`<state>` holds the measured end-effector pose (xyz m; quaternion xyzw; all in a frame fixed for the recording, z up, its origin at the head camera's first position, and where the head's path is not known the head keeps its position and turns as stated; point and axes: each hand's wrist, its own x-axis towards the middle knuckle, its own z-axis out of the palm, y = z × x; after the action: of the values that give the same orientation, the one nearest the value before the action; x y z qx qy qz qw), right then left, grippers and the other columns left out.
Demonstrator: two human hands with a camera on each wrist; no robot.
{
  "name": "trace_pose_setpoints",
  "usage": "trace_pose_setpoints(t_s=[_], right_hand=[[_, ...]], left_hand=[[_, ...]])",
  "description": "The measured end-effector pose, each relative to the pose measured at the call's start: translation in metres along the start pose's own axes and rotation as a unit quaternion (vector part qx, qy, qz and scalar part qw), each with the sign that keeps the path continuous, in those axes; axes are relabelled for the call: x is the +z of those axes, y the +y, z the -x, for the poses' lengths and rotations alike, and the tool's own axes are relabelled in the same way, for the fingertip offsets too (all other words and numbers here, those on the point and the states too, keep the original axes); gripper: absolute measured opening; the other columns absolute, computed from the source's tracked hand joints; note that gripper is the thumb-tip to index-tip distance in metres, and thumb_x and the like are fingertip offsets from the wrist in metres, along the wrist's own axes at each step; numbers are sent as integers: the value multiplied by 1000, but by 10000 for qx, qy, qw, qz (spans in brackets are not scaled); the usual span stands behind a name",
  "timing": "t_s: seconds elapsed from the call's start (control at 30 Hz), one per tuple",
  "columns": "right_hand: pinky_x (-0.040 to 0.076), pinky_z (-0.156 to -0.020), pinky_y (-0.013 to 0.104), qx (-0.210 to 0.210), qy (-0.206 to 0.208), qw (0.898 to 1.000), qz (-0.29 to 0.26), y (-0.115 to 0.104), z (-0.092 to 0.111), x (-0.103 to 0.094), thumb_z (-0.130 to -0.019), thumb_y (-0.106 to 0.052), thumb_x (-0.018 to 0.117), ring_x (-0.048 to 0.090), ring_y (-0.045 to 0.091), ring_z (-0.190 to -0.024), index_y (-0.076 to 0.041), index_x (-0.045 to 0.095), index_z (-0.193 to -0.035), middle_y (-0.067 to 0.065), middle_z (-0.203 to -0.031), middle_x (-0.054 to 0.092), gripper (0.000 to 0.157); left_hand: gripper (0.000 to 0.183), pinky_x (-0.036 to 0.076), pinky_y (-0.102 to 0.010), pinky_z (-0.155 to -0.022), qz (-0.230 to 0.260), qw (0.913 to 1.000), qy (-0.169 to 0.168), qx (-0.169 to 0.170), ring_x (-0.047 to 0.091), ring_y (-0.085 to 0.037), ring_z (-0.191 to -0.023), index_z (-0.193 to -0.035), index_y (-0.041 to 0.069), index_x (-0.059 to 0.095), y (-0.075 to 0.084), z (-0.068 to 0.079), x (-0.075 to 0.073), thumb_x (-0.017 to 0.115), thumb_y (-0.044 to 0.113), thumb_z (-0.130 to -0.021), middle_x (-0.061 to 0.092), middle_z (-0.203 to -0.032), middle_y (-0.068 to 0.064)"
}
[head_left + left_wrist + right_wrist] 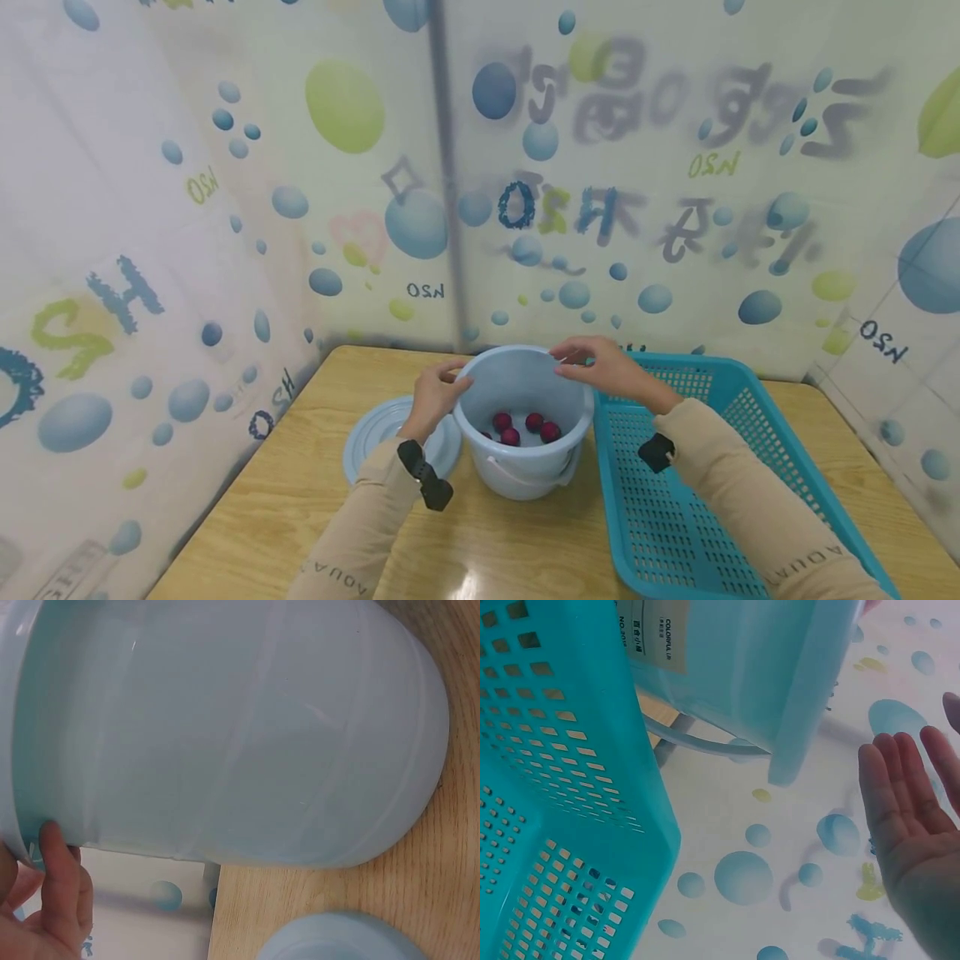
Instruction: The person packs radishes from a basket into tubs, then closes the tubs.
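A light blue bucket (pixel 517 375) stands upright on the table, its thin handle (pixel 525 476) hanging down the near side. Several dark red round fruits (pixel 510 437), perhaps plums, lie on its bottom. My left hand (pixel 437 398) pinches the bucket's rim at the left; in the left wrist view its fingers (pixel 60 881) bend beneath the lip. At the right, my right hand (pixel 609 367) hovers over the rim with nothing in it. The right wrist view shows its fingers (pixel 889 780) nearly straight and apart from the bucket (pixel 727 667).
Left of the bucket a round blue lid (pixel 367 433) lies flat, partly behind the left forearm. A teal perforated basket (pixel 617 533) stands close on the right, beneath the right forearm. Patterned curtains (pixel 375 208) border the wooden table (pixel 255 533) at the back and sides.
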<state>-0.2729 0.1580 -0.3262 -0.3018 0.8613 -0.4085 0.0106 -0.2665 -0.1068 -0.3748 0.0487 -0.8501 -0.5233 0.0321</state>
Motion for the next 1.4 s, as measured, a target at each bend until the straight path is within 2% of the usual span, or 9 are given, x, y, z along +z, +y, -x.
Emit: trace_pose_setpoints(t_s=[0.13, 0.23, 0.4, 0.63, 0.8, 0.9, 1.17, 1.27, 1.4], right_hand=[[47, -78, 40, -2, 229, 9997, -2, -13, 8, -6, -85, -16, 59, 58, 24, -92, -2, 59, -109, 14, -105, 60, 28], [47, -78, 40, -59, 370, 9993, -30, -15, 11, -9, -86, -17, 58, 57, 23, -92, -2, 59, -109, 12, -103, 61, 27], [47, -79, 40, 3, 508, 9986, -153, -5, 14, -12, -86, -22, 58, 56, 22, -94, -4, 59, -110, 12, -105, 60, 30], [46, -79, 41, -134, 701, 9973, -196, -7, 21, -21, -87, -16, 56, 56, 24, -95, -1, 58, -111, 12, -106, 60, 29], [46, -77, 41, -188, 844, 9960, -220, -7, 26, -27, -87, -13, 56, 56, 24, -93, -2, 58, -110, 12, -105, 60, 26], [46, -78, 40, -165, 841, 9960, -252, -7, 27, -29, -87, -16, 55, 56, 22, -94, -3, 58, -110, 11, -106, 60, 26], [46, -82, 40, -198, 812, 9947, -597, -19, 22, -25, -88, -22, 55, 55, 22, -99, -3, 57, -112, 12, -109, 58, 31], [46, -81, 40, -254, 784, 9939, -738, -26, 14, -19, -87, -21, 56, 56, 23, -99, -1, 56, -113, 14, -110, 58, 32], [47, -79, 39, -386, 738, 9933, -796, -37, 1, -7, -87, -18, 56, 57, 23, -97, 1, 56, -114, 15, -110, 58, 33]], left_hand=[[35, 50, -30, -60, 27, 10000, -85, -18, 58, -22, -78, -115, 9, 58, 2, 0, -1, 63, 17, -81, 59, -96, -14], [35, 50, -29, -60, 81, 9998, -152, -63, 58, -23, -78, -116, 10, 58, 1, -1, -1, 62, 18, -82, 58, -96, -14], [37, 51, -31, -60, 332, 9990, -313, -4, 59, -25, -82, -117, 9, 56, -3, -2, -3, 62, 19, -82, 58, -99, -15], [40, 52, -36, -64, 761, 9947, -692, -13, 58, -30, -92, -122, 11, 52, -11, -4, -6, 58, 26, -85, 56, -107, -18], [40, 52, -37, -65, 906, 9921, -872, 27, 58, -31, -94, -122, 13, 52, -13, -5, -7, 56, 30, -86, 56, -109, -17], [42, 52, -36, -65, 835, 9923, -916, 91, 57, -29, -93, -124, 14, 51, -15, -5, -9, 54, 33, -87, 55, -111, -17], [45, 51, -31, -69, 456, 9948, -736, 533, 56, -28, -98, -131, 12, 42, -24, -4, -29, 48, 31, -91, 53, -116, -17], [44, 50, -32, -74, 343, 9941, -710, 741, 53, -29, -102, -131, 11, 42, -28, 0, -41, 48, 28, -91, 52, -118, -18], [44, 46, -38, -83, -68, 9936, -567, 978, 49, -31, -109, -131, 9, 42, -34, 6, -60, 48, 27, -91, 50, -121, -18]])
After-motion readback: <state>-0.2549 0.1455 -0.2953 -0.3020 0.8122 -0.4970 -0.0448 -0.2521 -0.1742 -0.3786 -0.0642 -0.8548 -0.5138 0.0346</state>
